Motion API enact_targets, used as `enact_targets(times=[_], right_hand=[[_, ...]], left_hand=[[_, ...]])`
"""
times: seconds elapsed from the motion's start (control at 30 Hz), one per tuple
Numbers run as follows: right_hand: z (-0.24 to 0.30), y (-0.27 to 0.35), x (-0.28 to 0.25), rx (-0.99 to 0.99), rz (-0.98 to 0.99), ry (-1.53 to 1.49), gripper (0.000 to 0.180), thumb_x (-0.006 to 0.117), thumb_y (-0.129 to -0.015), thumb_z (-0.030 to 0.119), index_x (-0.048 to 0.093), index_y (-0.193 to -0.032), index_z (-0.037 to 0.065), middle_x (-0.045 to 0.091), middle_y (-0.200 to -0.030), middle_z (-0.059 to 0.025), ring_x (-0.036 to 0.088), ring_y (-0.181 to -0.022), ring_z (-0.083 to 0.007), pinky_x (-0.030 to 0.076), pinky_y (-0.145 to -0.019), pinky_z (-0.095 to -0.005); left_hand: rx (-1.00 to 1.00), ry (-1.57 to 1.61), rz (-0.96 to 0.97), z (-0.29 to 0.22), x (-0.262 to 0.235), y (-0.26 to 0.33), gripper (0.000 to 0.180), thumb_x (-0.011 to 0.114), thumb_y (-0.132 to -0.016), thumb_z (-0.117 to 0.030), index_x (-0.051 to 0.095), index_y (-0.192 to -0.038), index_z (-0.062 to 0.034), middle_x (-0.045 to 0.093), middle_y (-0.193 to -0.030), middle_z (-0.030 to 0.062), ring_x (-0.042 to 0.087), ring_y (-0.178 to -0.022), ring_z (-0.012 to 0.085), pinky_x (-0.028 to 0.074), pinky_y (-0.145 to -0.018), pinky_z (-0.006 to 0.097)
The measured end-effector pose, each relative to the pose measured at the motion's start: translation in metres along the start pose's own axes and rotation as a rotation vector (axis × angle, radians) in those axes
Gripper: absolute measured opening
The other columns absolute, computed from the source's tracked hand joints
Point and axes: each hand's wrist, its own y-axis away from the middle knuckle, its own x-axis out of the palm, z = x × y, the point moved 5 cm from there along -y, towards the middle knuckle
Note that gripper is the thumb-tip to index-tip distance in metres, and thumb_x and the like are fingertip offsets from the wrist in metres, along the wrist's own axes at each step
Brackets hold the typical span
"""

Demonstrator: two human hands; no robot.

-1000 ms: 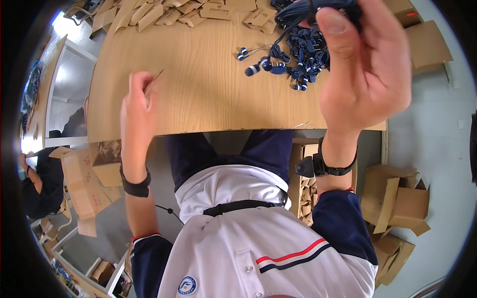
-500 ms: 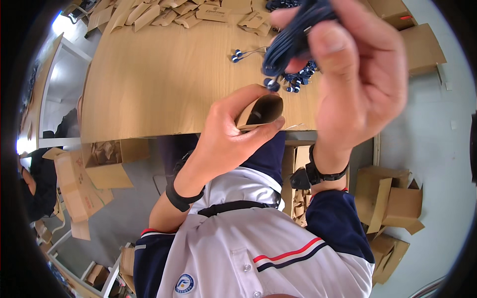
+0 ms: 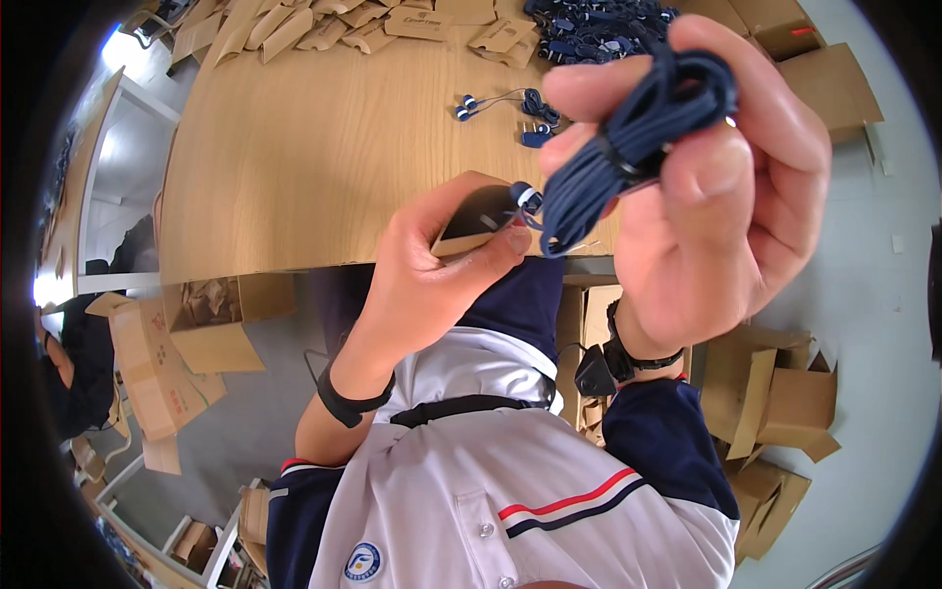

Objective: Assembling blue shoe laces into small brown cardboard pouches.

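Since half a second ago your right hand [image 3: 706, 196] has come closer to the camera and the wooden table [image 3: 324, 167] fills more of the view; your left hand [image 3: 432, 265] has stayed over the table's near edge with the small cardboard box [image 3: 476, 216]. A second ago that left hand lay flat-fingered on the table with no box in it.

Your right hand pinches a coiled bundle of dark blue earphone cable [image 3: 628, 147] between thumb and fingers, above the table's near right corner. Your left hand is curled round the box, thumb pressed on its open end. An earbud [image 3: 523, 196] from the bundle hangs right at that opening; whether anything lies inside the box you cannot tell.

On the table's far side lie one loose earphone set [image 3: 520, 106], a heap of blue earphones [image 3: 589, 25] and folded cardboard boxes [image 3: 334, 25]. Beside the table's right edge stand open cartons [image 3: 785, 393].
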Motion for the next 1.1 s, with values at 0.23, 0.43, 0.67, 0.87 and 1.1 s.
enact_targets(times=[0.23,0.43,0.67,0.87,1.1], right_hand=[[-0.018,-0.009,0.024,0.336,0.123,-0.482,0.034,0.055,-0.098,0.018,0.054,-0.114,-0.012,0.067,-0.093,-0.0305,0.07,-0.07,-0.0287,0.057,-0.058,-0.0323],[-0.022,0.002,0.023,0.248,0.257,-0.185,0.025,0.055,-0.097,0.011,0.056,-0.11,-0.01,0.068,-0.092,-0.0277,0.07,-0.075,-0.0297,0.056,-0.059,-0.0318],[-0.022,0.03,0.02,0.093,0.29,-0.031,0.02,0.057,-0.079,-0.012,0.069,-0.094,-0.005,0.071,-0.096,-0.0217,0.07,-0.085,-0.0282,0.053,-0.062,-0.0308],[-0.032,0.044,0.019,0.085,0.496,0.384,0.028,0.064,-0.075,-0.007,0.073,-0.1,0.003,0.071,-0.11,-0.0137,0.066,-0.103,-0.0276,0.047,-0.086,-0.0405],[-0.037,0.057,0.028,-0.046,0.47,0.574,0.03,0.071,-0.076,0.003,0.073,-0.106,0.007,0.072,-0.105,-0.0097,0.067,-0.093,-0.0246,0.045,-0.095,-0.0421]], left_hand=[[0.124,-0.333,0.133,-0.007,0.0,0.004,0.02,0.071,-0.082,-0.003,0.064,-0.101,0.0005,0.065,-0.096,0.0045,0.06,-0.09,0.0122,0.047,-0.084,0.029],[0.131,-0.205,0.092,-0.001,-0.004,0.007,0.017,0.075,-0.08,-0.008,0.065,-0.092,-0.0006,0.063,-0.08,0.0058,0.059,-0.076,0.012,0.048,-0.073,0.028],[-0.001,0.067,0.127,-0.005,-0.009,0.007,0.022,0.072,-0.087,-0.01,0.065,-0.104,0.0025,0.068,-0.089,0.0057,0.064,-0.082,0.0106,0.055,-0.075,0.026],[-0.184,0.226,0.209,0.004,-0.013,0.001,0.03,0.075,-0.087,-0.016,0.064,-0.106,0.0039,0.068,-0.088,0.009,0.068,-0.083,0.0155,0.061,-0.066,0.031],[-0.279,0.095,0.281,0.034,-0.035,-0.007,0.038,0.075,-0.087,-0.024,0.061,-0.108,0.0047,0.068,-0.09,0.0115,0.068,-0.076,0.017,0.06,-0.065,0.03]])
